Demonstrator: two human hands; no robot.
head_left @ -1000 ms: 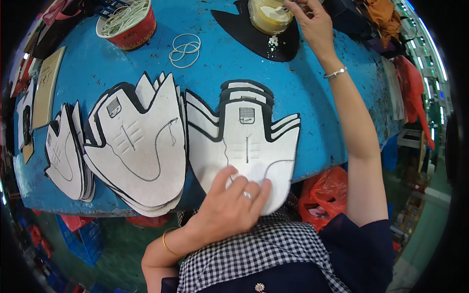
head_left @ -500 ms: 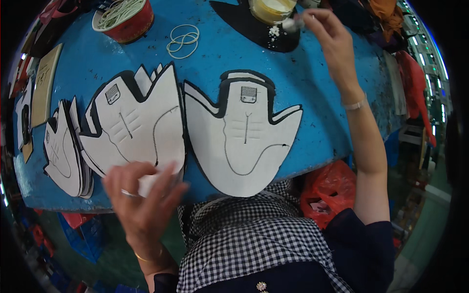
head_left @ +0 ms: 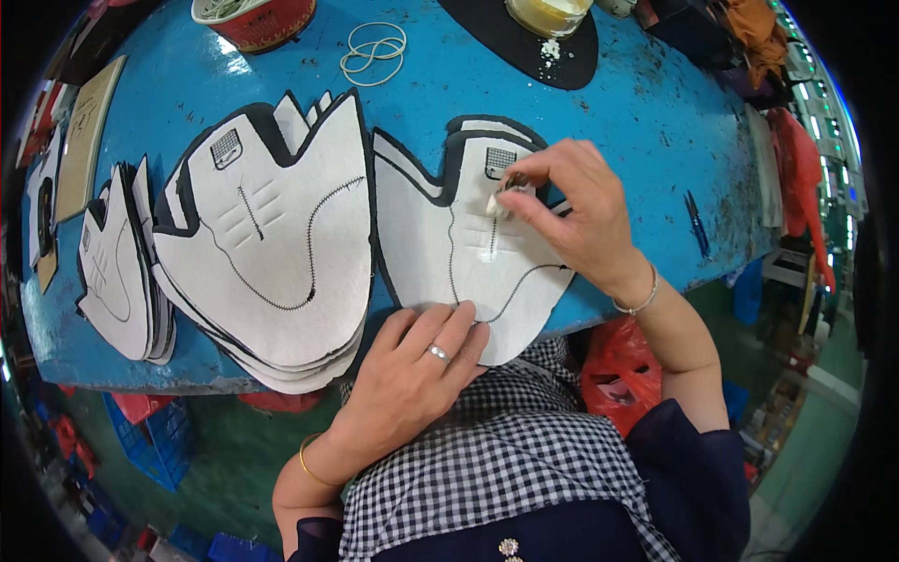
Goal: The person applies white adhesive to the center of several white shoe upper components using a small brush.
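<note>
A white fabric shoe-upper piece (head_left: 419, 258) with black edging and dark stitching lies in front of me at the table's near edge. My left hand (head_left: 412, 365) rests on its lower part, fingers stretched out and flat, holding nothing. Over its upper middle, my right hand (head_left: 590, 220) pinches a small dark dabber (head_left: 511, 185) with a white tip. The tip is at the centre stitch line; whether it touches the fabric is hard to tell. Left of this piece is a stack of similar uppers (head_left: 272, 262), and a narrower-looking stack (head_left: 117, 281) stands farther left.
A yellow tub of white paste or powder (head_left: 552, 17) sits on a black flat piece (head_left: 579, 61) with white crumbs. Pale rubber bands (head_left: 375, 54) lie near a red tub (head_left: 267, 26). Dark snips (head_left: 697, 225) lie right. A red bag (head_left: 623, 375) hangs below the edge.
My right hand has come from beside the yellow tub down over the right-hand upper with the dabber. My left hand has moved right, from the middle stack onto that upper.
</note>
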